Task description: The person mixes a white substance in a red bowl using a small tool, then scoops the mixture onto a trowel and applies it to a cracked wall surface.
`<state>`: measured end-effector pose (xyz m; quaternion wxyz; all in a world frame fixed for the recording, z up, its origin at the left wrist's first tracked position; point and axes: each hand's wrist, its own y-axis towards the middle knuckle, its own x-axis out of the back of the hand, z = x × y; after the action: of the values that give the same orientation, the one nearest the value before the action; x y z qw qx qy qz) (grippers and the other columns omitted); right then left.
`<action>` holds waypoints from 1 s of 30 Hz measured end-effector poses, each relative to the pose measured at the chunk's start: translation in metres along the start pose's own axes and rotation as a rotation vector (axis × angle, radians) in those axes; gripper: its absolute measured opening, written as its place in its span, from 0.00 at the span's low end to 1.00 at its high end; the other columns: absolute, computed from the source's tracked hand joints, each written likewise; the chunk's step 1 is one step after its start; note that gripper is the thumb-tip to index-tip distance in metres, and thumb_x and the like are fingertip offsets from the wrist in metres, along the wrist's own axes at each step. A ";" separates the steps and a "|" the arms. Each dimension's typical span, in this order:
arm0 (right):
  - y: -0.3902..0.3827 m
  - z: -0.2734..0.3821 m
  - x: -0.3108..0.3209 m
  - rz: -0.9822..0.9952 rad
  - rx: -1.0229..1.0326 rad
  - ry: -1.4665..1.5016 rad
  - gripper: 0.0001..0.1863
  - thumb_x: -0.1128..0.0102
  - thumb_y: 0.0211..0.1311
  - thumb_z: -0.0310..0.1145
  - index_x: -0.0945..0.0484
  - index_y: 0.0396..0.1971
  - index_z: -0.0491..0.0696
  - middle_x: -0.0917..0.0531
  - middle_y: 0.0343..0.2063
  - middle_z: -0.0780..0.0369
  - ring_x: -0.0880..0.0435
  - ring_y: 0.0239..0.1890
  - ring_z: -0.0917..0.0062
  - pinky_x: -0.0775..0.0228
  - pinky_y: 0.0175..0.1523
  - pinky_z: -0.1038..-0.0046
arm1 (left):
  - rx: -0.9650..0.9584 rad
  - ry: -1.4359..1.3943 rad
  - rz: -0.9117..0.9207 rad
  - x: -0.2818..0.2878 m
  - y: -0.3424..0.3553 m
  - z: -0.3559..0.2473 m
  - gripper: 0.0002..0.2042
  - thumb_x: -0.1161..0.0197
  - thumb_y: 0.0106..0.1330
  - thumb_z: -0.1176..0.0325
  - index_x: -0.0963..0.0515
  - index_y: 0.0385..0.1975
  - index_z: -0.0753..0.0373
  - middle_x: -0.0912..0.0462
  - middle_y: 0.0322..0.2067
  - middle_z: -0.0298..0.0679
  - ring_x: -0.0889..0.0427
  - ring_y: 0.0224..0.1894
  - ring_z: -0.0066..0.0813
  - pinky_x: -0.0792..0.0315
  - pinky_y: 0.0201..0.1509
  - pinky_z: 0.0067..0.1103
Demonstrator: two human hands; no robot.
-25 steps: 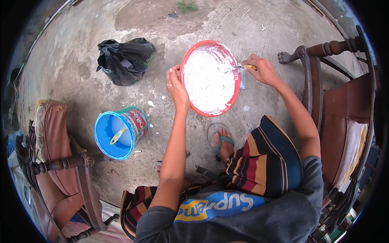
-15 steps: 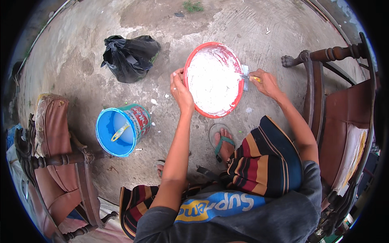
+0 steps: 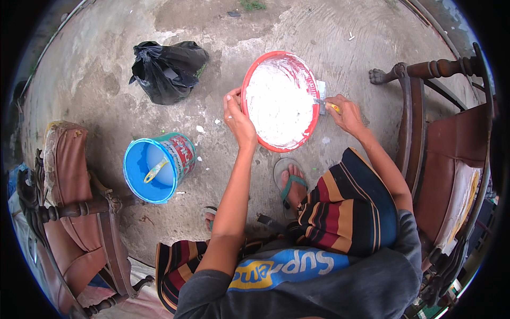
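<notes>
A round red basin [image 3: 248, 85] filled with white paste sits on the concrete floor ahead of me. My left hand [image 3: 237, 118] grips its left rim. On the basin's right side, my right hand [image 3: 345, 112] holds a scraper [image 3: 322, 99] with a yellow handle, and its metal blade rests against the rim. The paste inside looks smeared and uneven.
A blue bucket [image 3: 159, 166] with a yellow-handled tool inside stands at the left. A black plastic bag [image 3: 167, 69] lies at the back left. Wooden chairs with brown cushions flank me, one left [image 3: 69, 207] and one right [image 3: 451, 143]. My sandalled foot [image 3: 291, 183] is below the basin.
The view has shifted slightly. Both hands stay at the basin's rim, and the scraper remains at the right edge.
</notes>
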<state>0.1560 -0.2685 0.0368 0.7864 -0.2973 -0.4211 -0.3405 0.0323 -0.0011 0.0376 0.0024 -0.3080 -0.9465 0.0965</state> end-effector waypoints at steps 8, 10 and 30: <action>-0.074 0.012 -0.059 -0.021 -0.333 0.424 0.14 0.38 0.63 0.34 0.18 0.43 0.41 0.15 0.36 0.51 0.15 0.38 0.67 0.27 0.46 0.69 | -0.121 0.122 -0.031 -0.006 -0.015 0.003 0.24 0.65 0.77 0.57 0.24 0.39 0.71 0.27 0.32 0.37 0.27 0.37 0.27 0.33 0.48 0.25; -0.083 0.029 -0.062 0.053 -0.360 0.495 0.14 0.38 0.63 0.34 0.18 0.42 0.40 0.15 0.35 0.51 0.16 0.39 0.71 0.27 0.46 0.71 | -0.116 0.094 -0.041 -0.004 -0.018 0.007 0.24 0.66 0.77 0.58 0.24 0.40 0.70 0.29 0.32 0.36 0.28 0.37 0.26 0.34 0.48 0.25; -0.012 0.058 -0.018 -0.012 0.223 -0.081 0.12 0.35 0.56 0.28 0.19 0.42 0.46 0.22 0.35 0.56 0.17 0.32 0.61 0.23 0.36 0.64 | -0.085 -0.025 -0.024 0.014 -0.025 0.014 0.23 0.65 0.76 0.55 0.26 0.43 0.69 0.29 0.29 0.35 0.29 0.33 0.24 0.32 0.44 0.23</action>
<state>0.1126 -0.2264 0.0508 0.7948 -0.2189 -0.4896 -0.2841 0.0050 -0.0153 0.0280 -0.0215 -0.2950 -0.9534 0.0602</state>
